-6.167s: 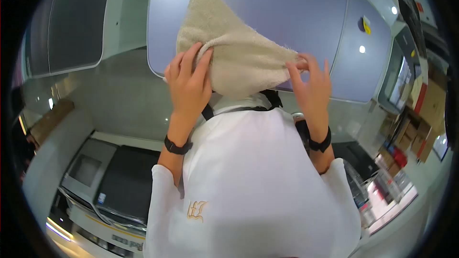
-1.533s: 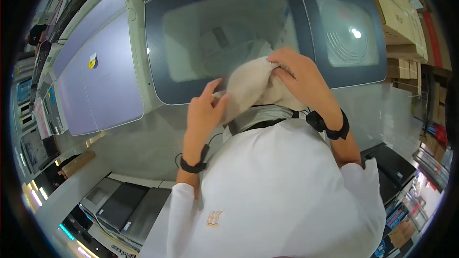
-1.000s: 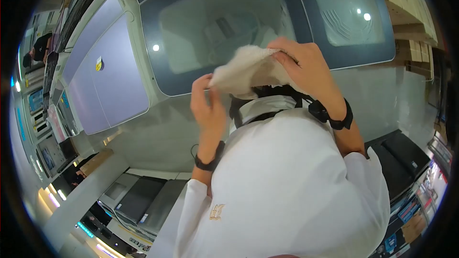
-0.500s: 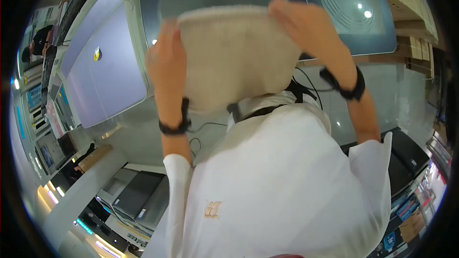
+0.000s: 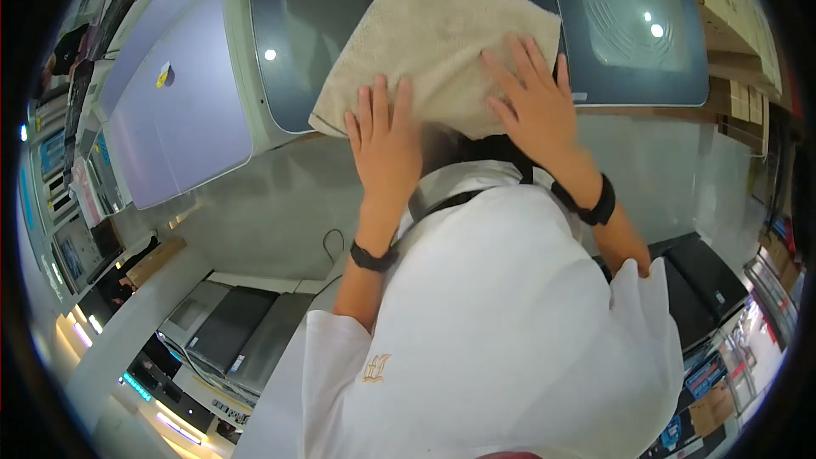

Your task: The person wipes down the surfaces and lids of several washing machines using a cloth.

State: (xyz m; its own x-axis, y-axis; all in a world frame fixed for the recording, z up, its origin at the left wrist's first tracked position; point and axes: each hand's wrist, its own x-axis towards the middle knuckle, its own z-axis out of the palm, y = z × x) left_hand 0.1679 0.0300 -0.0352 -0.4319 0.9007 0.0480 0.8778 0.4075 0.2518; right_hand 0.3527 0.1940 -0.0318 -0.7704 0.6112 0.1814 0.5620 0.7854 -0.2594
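Note:
A beige cloth [image 5: 433,30] lies spread over the dark glass lid [image 5: 293,42] of an appliance in front of me. My left hand [image 5: 384,140] rests on the cloth's near left part, fingers stretched out and apart. On its near right part lies my right hand [image 5: 540,106], flat with the fingers spread. Both wrists carry black bands. The cloth hides much of the lid, and its near edge is partly covered by my hands.
To the right is another dark glass lid [image 5: 633,25], with cardboard boxes [image 5: 731,34] beyond it. A lavender lid [image 5: 183,93] with a yellow sticker stands on the left. Behind me are dark appliances [image 5: 229,331] and a black box-like unit [image 5: 693,285]. A cable [image 5: 331,242] lies on the floor.
The cloth was held up between both hands by its upper edge. Now it lies spread on the lid, and both hands have come down flat onto it, nearer my body.

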